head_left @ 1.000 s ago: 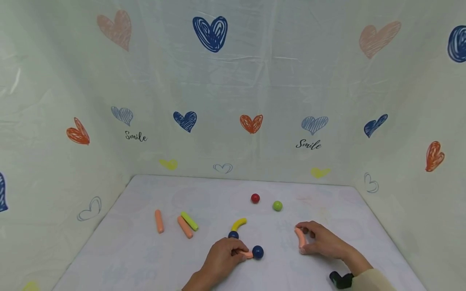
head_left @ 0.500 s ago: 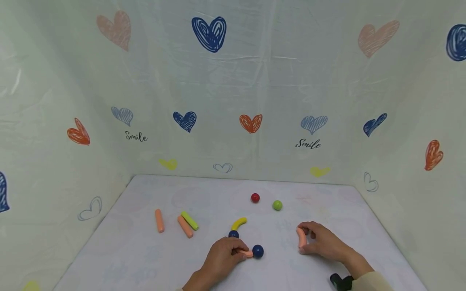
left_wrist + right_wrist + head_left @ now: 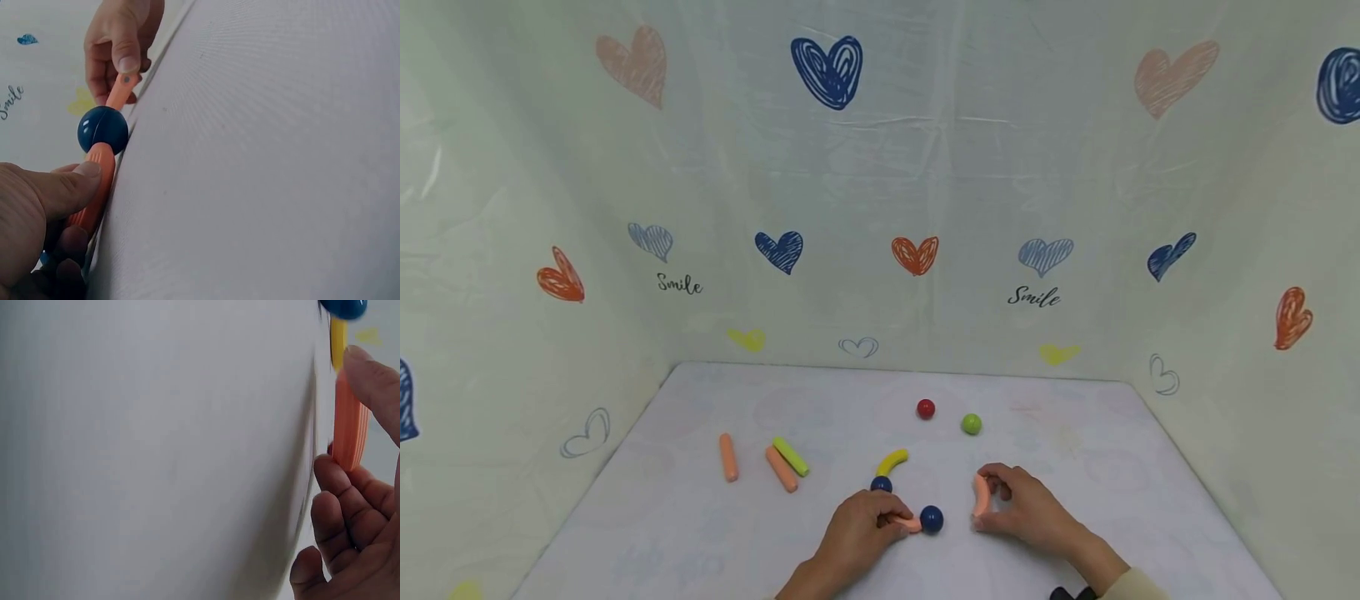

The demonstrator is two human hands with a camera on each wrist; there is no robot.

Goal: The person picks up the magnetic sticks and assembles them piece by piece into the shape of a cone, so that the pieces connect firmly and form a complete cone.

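My left hand [image 3: 861, 527] pinches a curved orange stick [image 3: 102, 181], whose far end meets a dark blue ball [image 3: 932, 519]. A second dark blue ball [image 3: 882, 484] peeks out just behind the left fingers, touching the end of a curved yellow stick [image 3: 892, 462]. To the right of the front ball, my right hand [image 3: 1026, 508] holds another curved orange stick [image 3: 982, 496] by its two ends, between thumb and fingers. In the right wrist view this orange stick [image 3: 350, 422] stands apart from the blue ball [image 3: 345, 306].
Farther back lie a red ball [image 3: 926, 408] and a green ball [image 3: 972, 424]. On the left are two straight orange sticks [image 3: 728, 457] and a light green stick [image 3: 792, 457]. A black object [image 3: 1072, 593] sits by the right wrist. A heart-printed curtain surrounds the white table [image 3: 647, 517].
My right hand has moved left with its curved orange stick, closer to the front blue ball. The left hand has stayed in place.
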